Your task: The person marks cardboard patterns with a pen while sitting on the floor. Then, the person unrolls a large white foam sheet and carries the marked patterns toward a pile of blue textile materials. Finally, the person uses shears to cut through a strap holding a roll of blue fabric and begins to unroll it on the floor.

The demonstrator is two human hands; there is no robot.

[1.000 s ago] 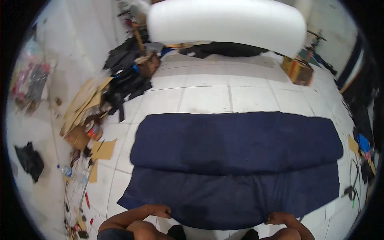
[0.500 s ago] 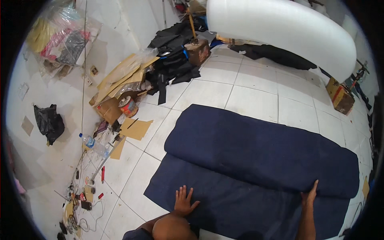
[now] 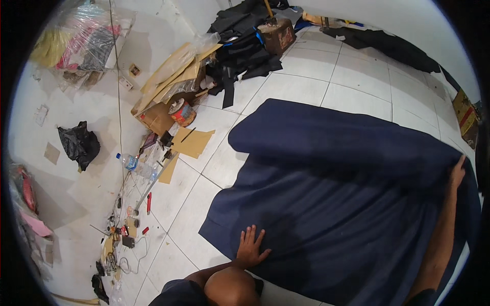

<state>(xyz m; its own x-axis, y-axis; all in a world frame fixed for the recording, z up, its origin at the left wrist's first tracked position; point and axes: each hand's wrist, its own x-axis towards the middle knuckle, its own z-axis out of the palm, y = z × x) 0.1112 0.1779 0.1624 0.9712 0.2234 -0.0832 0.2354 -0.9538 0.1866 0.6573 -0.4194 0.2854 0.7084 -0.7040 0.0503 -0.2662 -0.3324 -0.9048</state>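
A large sheet of dark blue fabric (image 3: pixel 326 188) spreads over the floor, its far part doubled over in a thick, rounded fold. Flat on the near left part rests my left hand (image 3: pixel 251 248), fingers spread and pressing on the cloth. My right arm stretches far out along the right side. At the right end of the fold my right hand (image 3: pixel 458 172) grips the cloth, with some fingers hidden against it. Ripples run across the fabric between the two hands.
White tiles (image 3: pixel 301 86) cover the floor. Along the left wall lie a plastic bottle (image 3: pixel 133 164), a red cutter (image 3: pixel 149 203), cardboard pieces (image 3: pixel 191 143), a can (image 3: pixel 182 112) and cables. Black cloth scraps (image 3: pixel 240 56) are heaped at the back. A big white roll (image 3: pixel 408 25) spans the far right.
My right hand has moved away and to the right, carrying the fold farther out, so more of the near fabric lies unfolded. My left hand stays flat on the cloth. The view has shifted.
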